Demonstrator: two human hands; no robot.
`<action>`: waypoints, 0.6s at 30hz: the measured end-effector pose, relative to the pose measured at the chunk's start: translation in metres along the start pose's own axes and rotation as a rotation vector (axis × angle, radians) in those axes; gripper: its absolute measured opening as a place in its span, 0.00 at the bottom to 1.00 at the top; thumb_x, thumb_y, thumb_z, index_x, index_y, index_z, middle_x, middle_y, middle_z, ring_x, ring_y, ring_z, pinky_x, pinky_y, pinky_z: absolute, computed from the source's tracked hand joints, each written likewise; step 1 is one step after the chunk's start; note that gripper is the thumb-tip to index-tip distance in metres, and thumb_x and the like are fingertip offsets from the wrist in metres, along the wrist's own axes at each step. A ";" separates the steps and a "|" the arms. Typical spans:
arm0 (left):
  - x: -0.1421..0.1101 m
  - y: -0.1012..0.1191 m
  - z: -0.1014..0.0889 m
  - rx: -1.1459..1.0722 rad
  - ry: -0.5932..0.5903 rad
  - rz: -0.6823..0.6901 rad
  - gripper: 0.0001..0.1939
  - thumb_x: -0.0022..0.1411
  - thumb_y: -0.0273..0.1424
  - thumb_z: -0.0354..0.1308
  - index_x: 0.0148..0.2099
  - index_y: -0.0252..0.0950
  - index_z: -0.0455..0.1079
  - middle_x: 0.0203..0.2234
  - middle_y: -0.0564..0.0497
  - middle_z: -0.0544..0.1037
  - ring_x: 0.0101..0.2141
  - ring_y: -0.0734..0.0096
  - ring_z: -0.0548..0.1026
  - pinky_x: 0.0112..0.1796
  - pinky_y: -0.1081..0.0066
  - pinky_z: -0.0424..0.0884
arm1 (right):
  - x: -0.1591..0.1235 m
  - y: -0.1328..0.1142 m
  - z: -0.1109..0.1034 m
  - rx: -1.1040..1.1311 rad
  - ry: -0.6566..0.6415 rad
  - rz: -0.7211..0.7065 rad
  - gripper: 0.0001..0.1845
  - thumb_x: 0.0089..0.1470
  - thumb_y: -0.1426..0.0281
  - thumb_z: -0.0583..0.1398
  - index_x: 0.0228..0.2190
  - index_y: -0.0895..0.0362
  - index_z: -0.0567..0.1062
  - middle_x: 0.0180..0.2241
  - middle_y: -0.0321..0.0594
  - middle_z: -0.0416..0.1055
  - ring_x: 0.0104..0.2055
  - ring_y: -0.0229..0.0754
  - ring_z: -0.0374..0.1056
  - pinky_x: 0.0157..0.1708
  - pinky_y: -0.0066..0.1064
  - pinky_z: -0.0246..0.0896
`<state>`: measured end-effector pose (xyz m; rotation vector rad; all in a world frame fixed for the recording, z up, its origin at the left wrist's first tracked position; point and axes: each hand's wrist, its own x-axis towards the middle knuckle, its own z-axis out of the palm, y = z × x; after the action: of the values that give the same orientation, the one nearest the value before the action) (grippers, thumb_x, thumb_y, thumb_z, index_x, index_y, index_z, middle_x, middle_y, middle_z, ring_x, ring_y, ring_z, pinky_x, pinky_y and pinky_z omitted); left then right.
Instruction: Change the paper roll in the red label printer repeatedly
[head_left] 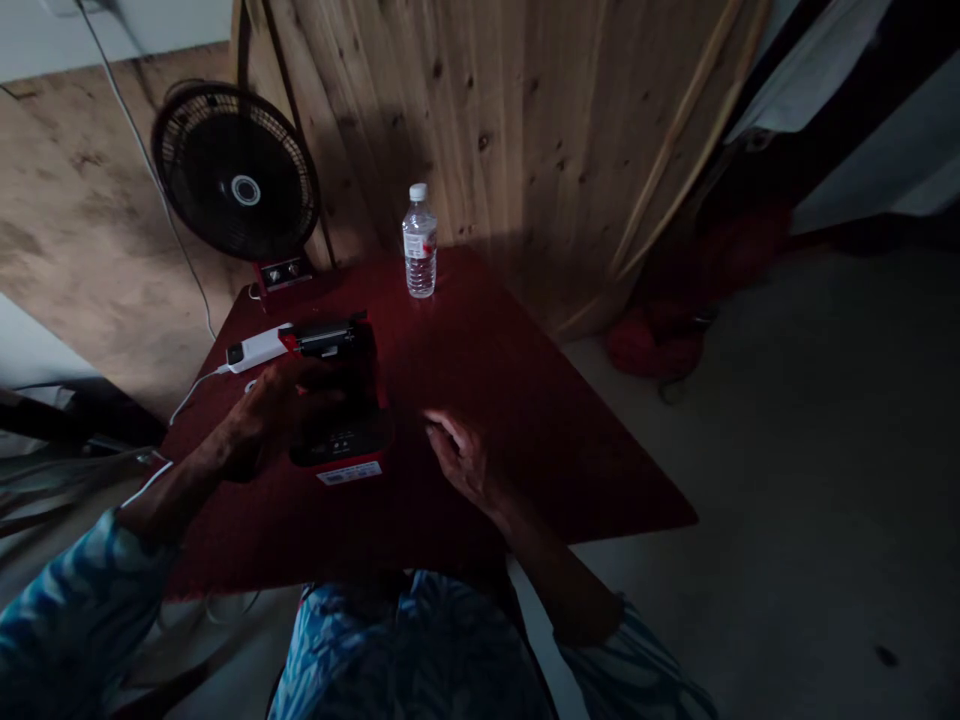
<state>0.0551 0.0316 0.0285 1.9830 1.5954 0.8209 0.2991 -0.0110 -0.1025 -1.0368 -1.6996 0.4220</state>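
Note:
On the red table point(525, 420) sits a dark box-like device point(349, 440) with red sides and a printed label on its front edge. My left hand point(281, 400) reaches over its left side, fingers stretched out and apart; dim light hides whether they touch it. To the right of the device, my right hand point(466, 460) hovers over or rests on the table, thumb and fingers slightly apart, with nothing visible in it. Behind my left hand lies a white device point(259, 349) with a cable, next to a dark piece with a metallic bar point(330, 338).
A clear water bottle point(420, 245) with a white cap stands at the back of the table. At the back left is a black fan point(236, 175) on a red base. Wooden boards point(480, 120) rise behind. A red bundle point(652, 340) lies on the floor at right.

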 end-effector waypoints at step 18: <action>-0.083 -0.011 0.010 0.411 0.055 0.700 0.09 0.70 0.30 0.55 0.45 0.40 0.77 0.39 0.48 0.81 0.38 0.64 0.75 0.39 0.63 0.65 | -0.006 0.005 0.005 -0.014 -0.033 -0.012 0.12 0.61 0.71 0.54 0.44 0.50 0.75 0.40 0.41 0.80 0.44 0.43 0.77 0.47 0.35 0.73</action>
<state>0.0418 -0.0471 0.0004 2.9134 1.1462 0.8311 0.2973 -0.0117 -0.1116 -1.0343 -1.7397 0.4224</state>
